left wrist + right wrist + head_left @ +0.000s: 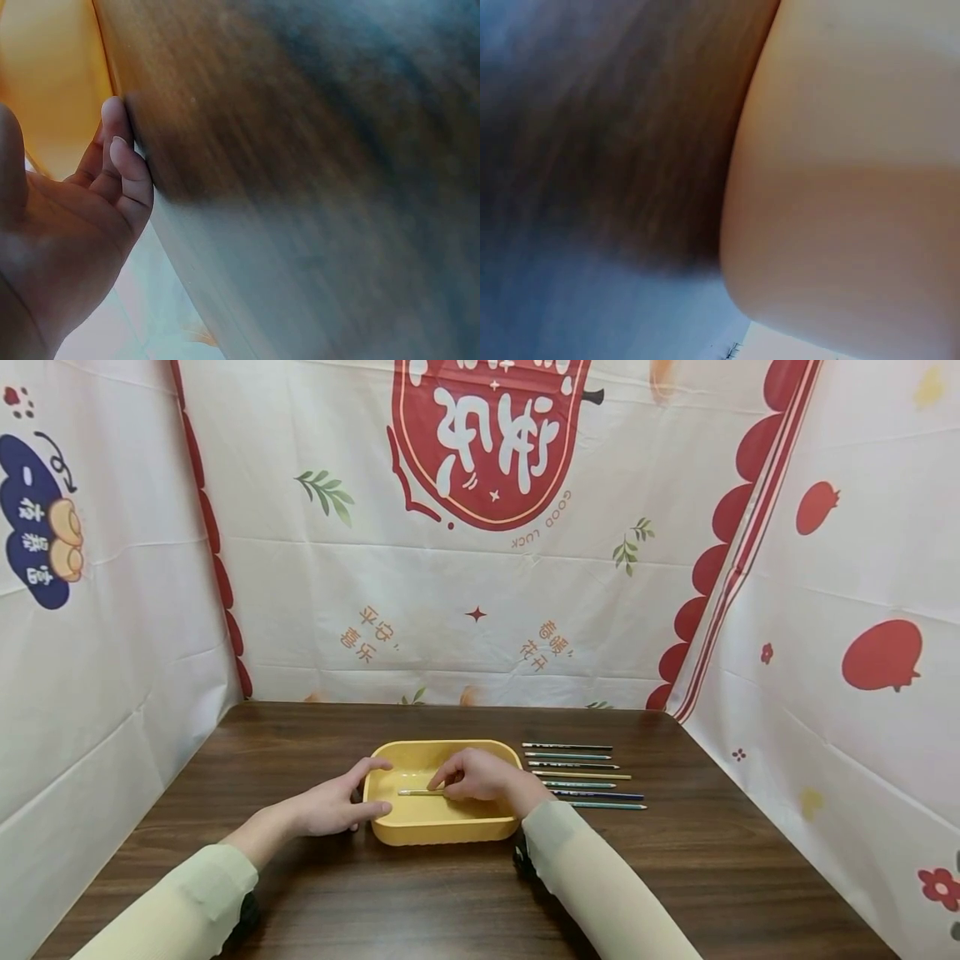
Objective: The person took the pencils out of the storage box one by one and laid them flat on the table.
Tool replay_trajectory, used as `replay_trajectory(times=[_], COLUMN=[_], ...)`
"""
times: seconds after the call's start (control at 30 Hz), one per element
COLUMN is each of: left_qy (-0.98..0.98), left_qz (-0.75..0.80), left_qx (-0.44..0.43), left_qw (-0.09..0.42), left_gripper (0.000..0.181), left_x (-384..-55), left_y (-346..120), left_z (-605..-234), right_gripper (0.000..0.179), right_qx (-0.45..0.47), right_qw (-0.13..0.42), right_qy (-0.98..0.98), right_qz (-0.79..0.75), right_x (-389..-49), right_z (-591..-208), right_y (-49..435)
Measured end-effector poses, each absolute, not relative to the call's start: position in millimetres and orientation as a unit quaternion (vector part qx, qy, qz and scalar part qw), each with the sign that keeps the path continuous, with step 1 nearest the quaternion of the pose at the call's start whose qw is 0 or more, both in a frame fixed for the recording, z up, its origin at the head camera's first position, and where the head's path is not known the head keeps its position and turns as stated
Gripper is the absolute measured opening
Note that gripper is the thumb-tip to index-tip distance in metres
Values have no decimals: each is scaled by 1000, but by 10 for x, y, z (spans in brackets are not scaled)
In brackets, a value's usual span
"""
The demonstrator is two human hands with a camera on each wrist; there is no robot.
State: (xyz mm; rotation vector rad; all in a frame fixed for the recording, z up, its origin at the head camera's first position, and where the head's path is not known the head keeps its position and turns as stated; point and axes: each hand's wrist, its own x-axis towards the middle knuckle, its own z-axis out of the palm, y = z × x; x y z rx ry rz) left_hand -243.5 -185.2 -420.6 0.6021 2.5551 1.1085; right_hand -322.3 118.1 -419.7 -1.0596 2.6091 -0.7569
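A yellow rectangular tray (pixel 405 837) with rounded corners sits on the table. At its left end my left hand (pixel 327 810) holds it, thumb and index finger reaching over the rim, the other fingers outside against the wall. The left wrist view shows that hand (pixel 75 232) beside the yellow wall. Inside the tray, my right hand (pixel 483 774) pinches a light-coloured pencil (pixel 420 792) lying crosswise near the floor; the hand hides its right part. Only the tray's outer wall (pixel 840 180) fills the right wrist view, with no hand showing.
Right of the tray, several pencils lie roughly parallel on the dark wood table (pixel 300 893), among them a black one (pixel 567 746), a yellow one (pixel 592 776) and a dark blue one (pixel 615 796). My right forearm passes close to the nearest teal pencil (pixel 611 806). Printed cloth (pixel 337 577) surrounds the table.
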Motion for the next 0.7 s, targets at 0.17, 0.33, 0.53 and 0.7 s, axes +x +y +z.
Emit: replay_trajectory(times=[0.17, 0.33, 0.53, 0.7], left_qy=[887, 885, 886, 886], left_qz=[385, 388, 385, 385], left_qx=[210, 214, 216, 218], left_qw=[144, 143, 140, 141], left_gripper=[75, 75, 74, 75], left_x=[-2439, -2451, -2464, -2464], left_y=[-1859, -1862, -1865, -1866], left_z=[-4217, -4242, -4245, -4241], right_gripper=[28, 29, 24, 19], right_qx=[-344, -335, -335, -336], right_qw=[129, 137, 129, 113], right_qy=[887, 885, 879, 874], right_qz=[-279, -294, -315, -332], right_x=[-3197, -3195, -3196, -3203], right_z=[-4189, -4205, -4192, -4178], right_y=[1175, 1179, 1176, 1178])
